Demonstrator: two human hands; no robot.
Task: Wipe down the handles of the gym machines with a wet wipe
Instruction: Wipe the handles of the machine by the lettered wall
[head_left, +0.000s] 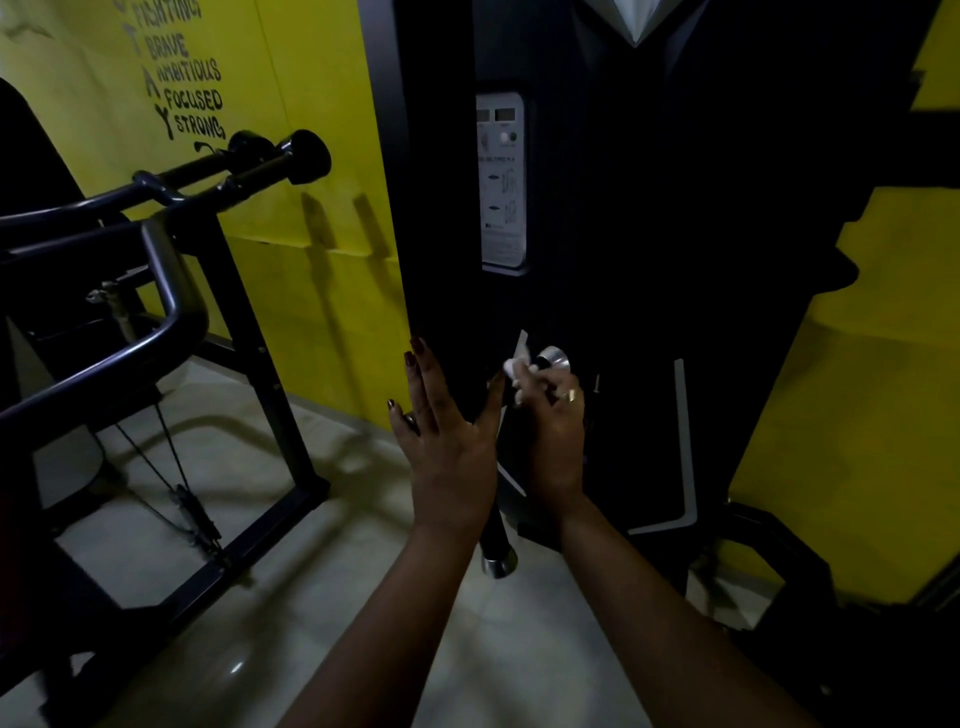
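A black machine handle with silver end caps runs from an upper cap (555, 358) down to a lower cap (498, 564) in front of the tall black machine (649, 218). My right hand (553, 441) grips a white wet wipe (519, 364) around the handle just below the upper cap. My left hand (447, 447) hovers flat beside it, fingers straight and spread, holding nothing; whether it touches the machine's edge is unclear.
A second machine with dark curved bars (156, 291) and two padded black grips (306, 156) stands at left, its frame on the tiled floor (291, 597). Yellow wall (311, 78) with painted words behind. A white instruction label (501, 182) sits on the black machine.
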